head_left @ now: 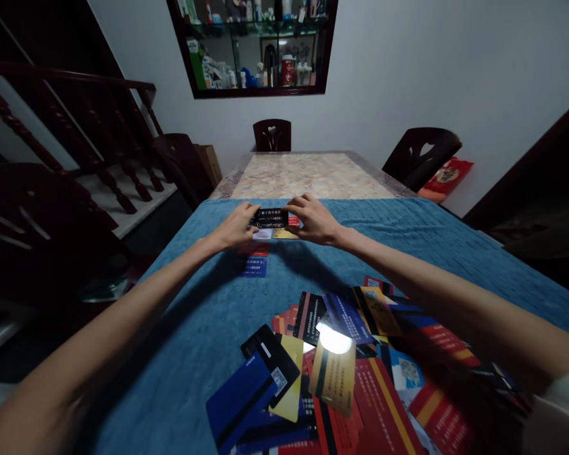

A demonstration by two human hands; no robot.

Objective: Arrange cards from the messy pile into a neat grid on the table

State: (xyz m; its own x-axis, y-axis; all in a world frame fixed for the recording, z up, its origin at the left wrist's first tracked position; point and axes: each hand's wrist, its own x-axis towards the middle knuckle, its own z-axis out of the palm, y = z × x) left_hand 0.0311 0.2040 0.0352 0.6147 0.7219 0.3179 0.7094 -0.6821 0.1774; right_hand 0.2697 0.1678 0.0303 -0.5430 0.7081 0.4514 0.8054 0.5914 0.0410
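A black card printed with white lettering is held flat between both hands, over the far part of the blue cloth. My left hand pinches its left end between thumb and fingers. My right hand grips the right end the same way. Just below its near edge show parts of a whitish card, a gold card and a red card. Nearer me on the cloth lie another red card and a blue card.
A loose heap of many-coloured cards spreads over the near right, with a gold card on top catching glare. Beyond the cloth, the patterned tabletop shows. Dark wooden chairs stand around the table. A stair railing is at left.
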